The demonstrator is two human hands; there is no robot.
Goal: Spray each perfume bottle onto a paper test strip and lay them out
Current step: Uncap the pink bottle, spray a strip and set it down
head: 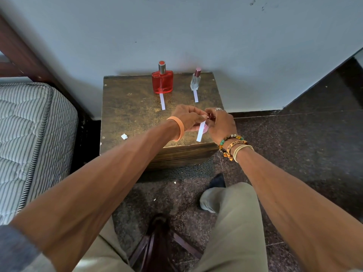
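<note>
Third spraying step, head view. The wooden table [127, 114] stands against the wall. Both forearms reach out over its near edge, and the hands meet there. The left hand [185, 119] pinches the top of the held test strip [200, 132], which hangs tilted. The right hand [221, 125] curls round a small pink bottle [205, 128], touching or just behind that strip and largely hidden, so whether a finger rests on the nozzle cannot be told.

At the far edge, two bottles appear finished: the red perfume bottle [162, 83] and the clear perfume bottle [195, 83]. Each stands upright, with the first strip [162, 102] and the second strip [195, 96] laid just in front.

Judged next — aim the nozzle at the paper and press, then set bottle and strip down in line with the others.
</note>
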